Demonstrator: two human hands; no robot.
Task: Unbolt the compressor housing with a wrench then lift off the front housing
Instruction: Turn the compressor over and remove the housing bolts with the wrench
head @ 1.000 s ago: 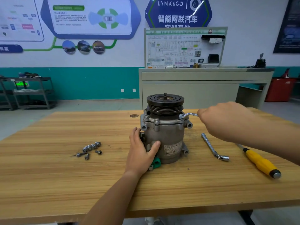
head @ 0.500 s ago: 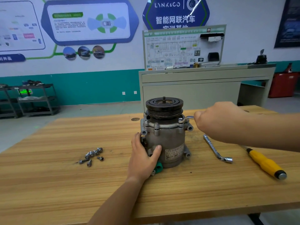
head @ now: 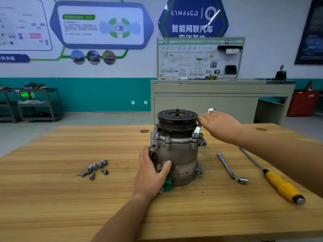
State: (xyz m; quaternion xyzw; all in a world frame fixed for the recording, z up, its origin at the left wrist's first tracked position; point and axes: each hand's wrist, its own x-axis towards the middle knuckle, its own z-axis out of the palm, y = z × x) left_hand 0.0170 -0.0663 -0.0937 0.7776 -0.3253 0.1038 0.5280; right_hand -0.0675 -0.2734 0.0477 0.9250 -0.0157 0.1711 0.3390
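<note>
The grey compressor (head: 180, 152) stands upright on the wooden table (head: 61, 206), its black pulley (head: 177, 119) on top. My left hand (head: 150, 173) grips the lower left of its body, thumb across the front. An L-shaped wrench (head: 198, 129) sits with its socket on a bolt at the right of the front housing flange (head: 174, 141). Its other end sticks up above my right hand (head: 220, 126). That hand holds the wrench's shaft just right of the pulley, and the fingers hide most of the shaft.
Several loose bolts (head: 97, 169) lie on the table left of the compressor. A second L-shaped socket wrench (head: 229, 169) and a yellow-handled screwdriver (head: 281, 186) lie to its right. A grey cabinet (head: 209, 102) stands behind the table.
The wrench handle has swung from pointing right to standing up beside the pulley. My right hand has shifted from a fist round the handle to a looser hold. The left hand stays put.
</note>
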